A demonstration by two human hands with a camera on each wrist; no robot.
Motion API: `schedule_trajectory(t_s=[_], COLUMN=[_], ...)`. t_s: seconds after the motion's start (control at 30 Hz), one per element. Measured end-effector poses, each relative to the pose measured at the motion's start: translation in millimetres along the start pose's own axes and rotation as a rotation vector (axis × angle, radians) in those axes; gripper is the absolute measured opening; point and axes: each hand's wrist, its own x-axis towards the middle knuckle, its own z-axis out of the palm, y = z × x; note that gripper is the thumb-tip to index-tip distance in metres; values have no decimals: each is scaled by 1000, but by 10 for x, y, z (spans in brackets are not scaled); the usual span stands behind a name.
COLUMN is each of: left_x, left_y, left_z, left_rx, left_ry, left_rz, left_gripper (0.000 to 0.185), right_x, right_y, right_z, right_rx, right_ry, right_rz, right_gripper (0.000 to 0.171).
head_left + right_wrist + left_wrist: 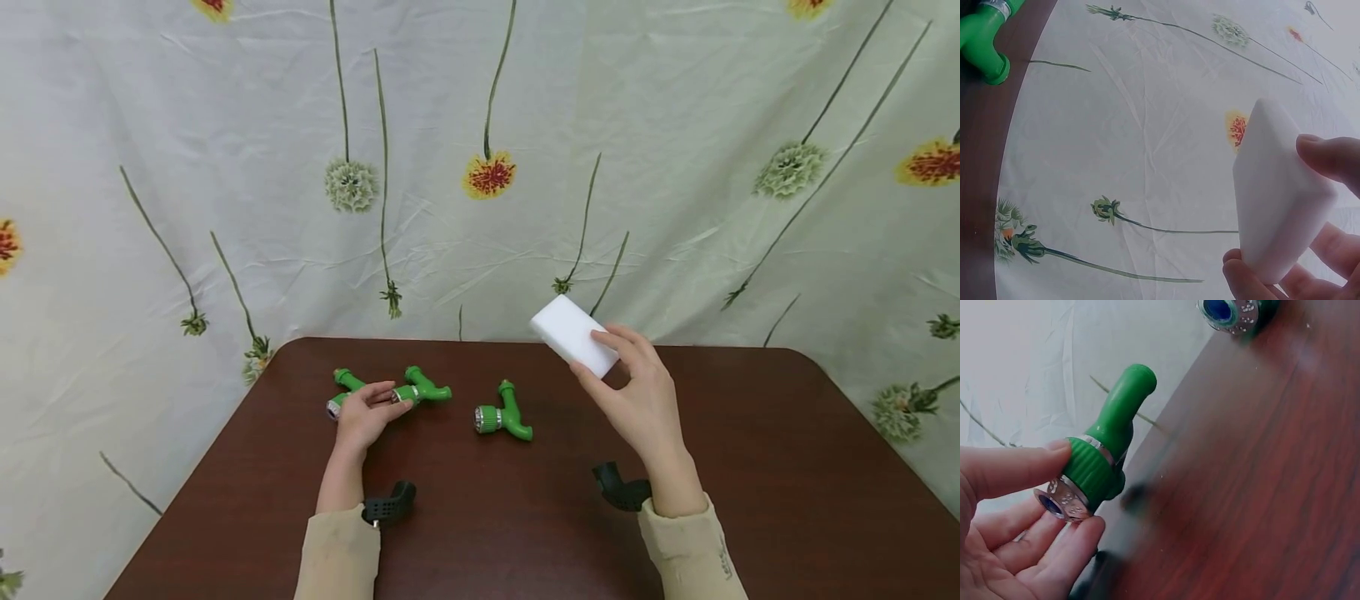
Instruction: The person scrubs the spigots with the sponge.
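Note:
Three green hose connectors with metal collars lie on the dark brown table [750,467]. My left hand [390,402] pinches the leftmost connector [343,385]. In the left wrist view my thumb [1016,469] lies on the ribbed collar of that connector [1107,450] and my fingers [1066,544] sit under its metal end. The middle connector [429,388] lies just right of that hand. The third connector [506,415] lies apart at the centre. My right hand [592,354] holds a white foam block [570,332] above the table, pinched between thumb and fingers [1329,156].
A floral cloth backdrop [480,167] hangs behind and beside the table. The table's far edge [480,340] runs just behind the connectors. Black wrist mounts [390,502] sit by both cuffs. Another connector's metal end [1232,312] shows in the left wrist view.

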Motion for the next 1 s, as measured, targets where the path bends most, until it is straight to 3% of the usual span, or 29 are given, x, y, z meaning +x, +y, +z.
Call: schedule_trajectory(t_s=[0.27, 0.5, 0.67, 0.83, 1.0], left_x=[-19, -29, -49, -122, -204], left_y=[33, 85, 166, 345, 523], left_z=[-5, 21, 65, 142, 241], left_rx=[-84, -153, -134, -130, -161], left_ry=[-29, -74, -59, -65, -135], left_rz=[-74, -81, -13, 107, 232], left_gripper=[50, 51, 48, 46, 45], right_x=[4, -4, -1, -6, -7], right_y=[-9, -15, -17, -22, -26], right_z=[3, 1, 4, 2, 4], right_rx=[2, 3, 9, 10, 10], right_ry=[-11, -21, -25, -26, -28], right_rz=[2, 9, 9, 9, 3], right_gripper=[43, 43, 43, 43, 43])
